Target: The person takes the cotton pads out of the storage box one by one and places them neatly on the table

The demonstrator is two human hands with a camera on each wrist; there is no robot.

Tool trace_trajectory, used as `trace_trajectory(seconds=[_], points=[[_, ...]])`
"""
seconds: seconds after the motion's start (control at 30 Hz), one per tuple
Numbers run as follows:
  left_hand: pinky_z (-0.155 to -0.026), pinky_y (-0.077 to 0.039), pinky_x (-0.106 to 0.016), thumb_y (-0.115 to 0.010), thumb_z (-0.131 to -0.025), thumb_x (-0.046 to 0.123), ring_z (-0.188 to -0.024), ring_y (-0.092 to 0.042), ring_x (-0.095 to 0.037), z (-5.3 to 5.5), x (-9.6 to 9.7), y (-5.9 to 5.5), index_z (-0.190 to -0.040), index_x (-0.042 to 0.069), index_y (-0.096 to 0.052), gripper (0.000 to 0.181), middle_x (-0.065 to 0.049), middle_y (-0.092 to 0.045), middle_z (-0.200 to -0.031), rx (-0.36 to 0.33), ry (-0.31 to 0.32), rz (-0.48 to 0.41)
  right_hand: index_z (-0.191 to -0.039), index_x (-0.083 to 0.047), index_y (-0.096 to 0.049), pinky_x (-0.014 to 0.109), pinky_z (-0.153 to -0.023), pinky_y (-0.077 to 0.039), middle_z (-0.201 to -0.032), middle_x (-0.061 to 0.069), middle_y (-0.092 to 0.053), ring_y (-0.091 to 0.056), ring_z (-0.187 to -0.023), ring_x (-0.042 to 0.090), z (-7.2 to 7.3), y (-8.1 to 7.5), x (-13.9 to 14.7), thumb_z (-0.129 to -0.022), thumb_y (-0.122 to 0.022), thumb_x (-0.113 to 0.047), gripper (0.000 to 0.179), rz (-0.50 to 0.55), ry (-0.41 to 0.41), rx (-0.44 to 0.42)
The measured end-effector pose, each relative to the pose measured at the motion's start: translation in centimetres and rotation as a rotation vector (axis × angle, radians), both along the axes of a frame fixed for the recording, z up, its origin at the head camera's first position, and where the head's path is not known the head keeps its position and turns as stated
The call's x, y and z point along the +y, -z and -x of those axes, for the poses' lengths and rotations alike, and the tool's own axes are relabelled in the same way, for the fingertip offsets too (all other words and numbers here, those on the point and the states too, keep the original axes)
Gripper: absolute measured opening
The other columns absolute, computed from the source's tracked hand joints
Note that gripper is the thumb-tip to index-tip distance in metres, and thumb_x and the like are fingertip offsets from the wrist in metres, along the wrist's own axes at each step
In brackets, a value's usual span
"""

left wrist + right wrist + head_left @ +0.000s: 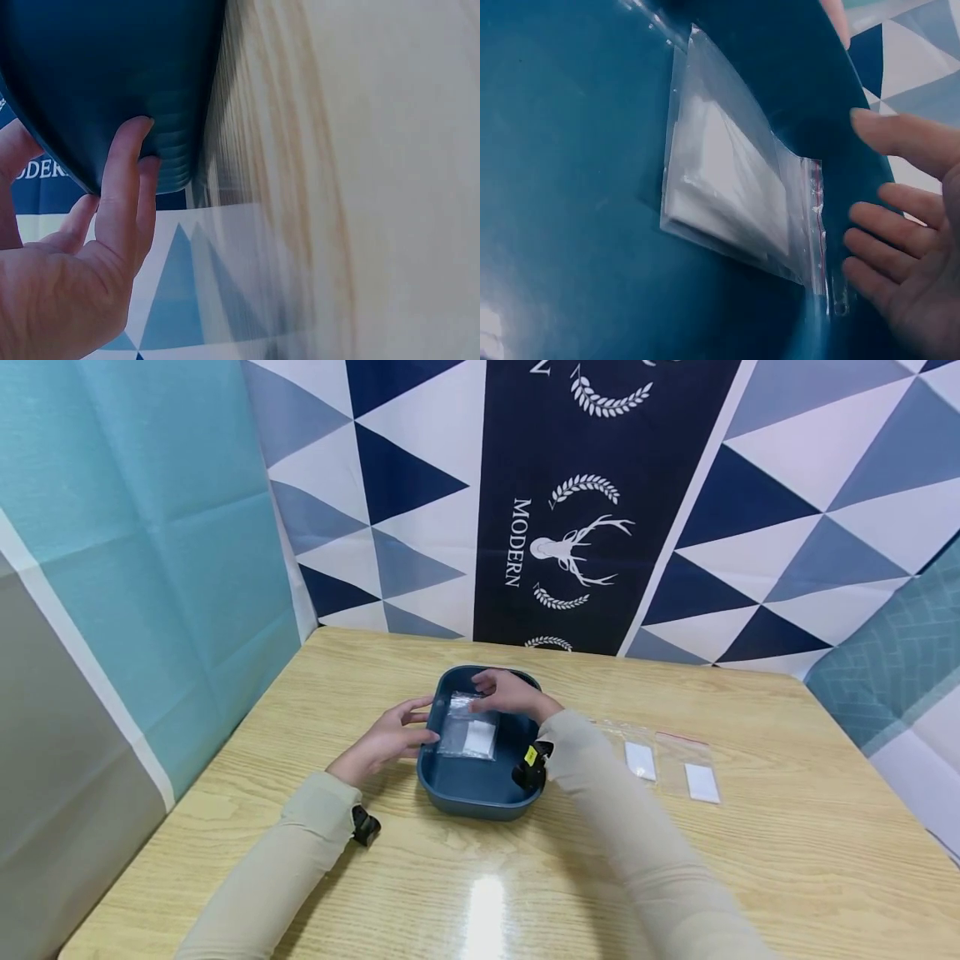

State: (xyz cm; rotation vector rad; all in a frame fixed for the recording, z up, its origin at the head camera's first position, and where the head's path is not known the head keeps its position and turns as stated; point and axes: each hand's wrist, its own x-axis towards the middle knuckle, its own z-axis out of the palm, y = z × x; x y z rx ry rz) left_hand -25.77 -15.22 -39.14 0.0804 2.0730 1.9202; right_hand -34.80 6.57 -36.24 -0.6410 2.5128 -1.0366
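Note:
A dark blue plastic bin (480, 787) stands on the wooden table. Inside it, toward the left wall, lie clear zip bags (459, 735) with white contents; they overlap, so I cannot tell how many. My left hand (384, 742) is at the bin's left side, its straight fingers (124, 172) against the outer wall and the thumb near the rim. Over the bin's far part is my right hand (513, 695), fingers relaxed and apart. In the right wrist view, a bag with a red-lined zip (727, 180) lies just beyond its fingertips, and nothing is held.
To the right of the bin, flat on the table (787, 827), lie more clear zip bags, one with a white piece (640, 760) and another with a white piece (702, 782). My right forearm partly covers that side. A patterned cloth (420, 485) hangs behind the table.

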Motion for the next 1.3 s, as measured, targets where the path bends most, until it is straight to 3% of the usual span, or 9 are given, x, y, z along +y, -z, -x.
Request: trace_trajectory(seconds=[0.3, 0.47, 0.7, 0.87, 1.1, 1.3], points=[[-0.083, -0.052, -0.040, -0.061, -0.087, 0.000, -0.108, -0.056, -0.031, 0.1, -0.1, 0.0, -0.145, 0.015, -0.032, 0.067, -0.019, -0.037, -0.139, -0.007, -0.013, 0.006, -0.136, -0.001, -0.043, 0.038, -0.102, -0.036, -0.134, 0.015, -0.046, -0.044, -0.122, 0.026, 0.0, 0.6, -0.1, -0.079, -0.074, -0.024, 0.069, -0.137, -0.084, -0.075], [-0.084, -0.051, -0.041, -0.062, -0.087, 0.000, -0.108, -0.056, -0.031, 0.1, 0.0, 0.1, -0.145, 0.015, -0.032, 0.067, -0.019, -0.037, -0.139, -0.005, -0.014, 0.016, -0.138, -0.002, -0.041, 0.037, -0.105, -0.032, -0.137, 0.014, -0.044, -0.041, -0.124, 0.025, 0.0, 0.9, 0.0, -0.076, -0.078, -0.025, 0.076, -0.183, -0.169, -0.114], [-0.084, -0.051, -0.041, -0.060, -0.088, 0.000, -0.109, -0.056, -0.031, 0.1, 0.1, 0.1, -0.145, 0.015, -0.032, 0.066, -0.019, -0.037, -0.139, -0.003, -0.017, 0.015, -0.142, -0.010, -0.035, 0.038, -0.108, -0.025, -0.145, 0.012, -0.031, -0.032, -0.127, 0.023, -0.1, 1.0, -0.1, -0.071, -0.082, -0.022, 0.086, -0.280, -0.240, -0.171], [-0.083, -0.051, -0.041, -0.061, -0.088, 0.000, -0.108, -0.056, -0.030, 0.0, 0.1, 0.0, -0.145, 0.016, -0.032, 0.066, -0.018, -0.037, -0.139, -0.011, -0.030, 0.013, -0.141, -0.011, -0.037, 0.037, -0.108, -0.025, -0.145, 0.011, -0.032, -0.033, -0.126, 0.022, -0.1, 1.2, -0.2, -0.070, -0.083, -0.019, 0.085, -0.329, -0.253, -0.128], [-0.083, -0.051, -0.041, -0.061, -0.087, 0.000, -0.108, -0.056, -0.030, 0.0, 0.0, 0.1, -0.145, 0.017, -0.033, 0.066, -0.017, -0.038, -0.138, -0.014, -0.034, 0.002, -0.139, -0.009, -0.041, 0.038, -0.108, -0.026, -0.146, 0.012, -0.032, -0.031, -0.130, 0.024, 0.0, 1.1, -0.4, -0.077, -0.075, -0.012, 0.070, -0.378, -0.308, -0.050], [-0.082, -0.052, -0.040, -0.061, -0.087, 0.000, -0.109, -0.056, -0.031, 0.0, 0.0, 0.1, -0.145, 0.016, -0.033, 0.066, -0.018, -0.037, -0.139, -0.005, -0.027, 0.007, -0.137, -0.008, -0.044, 0.037, -0.103, -0.032, -0.139, 0.013, -0.040, -0.040, -0.116, 0.023, -0.1, 0.9, -0.4, -0.080, -0.071, -0.012, 0.064, -0.382, -0.302, -0.011]])
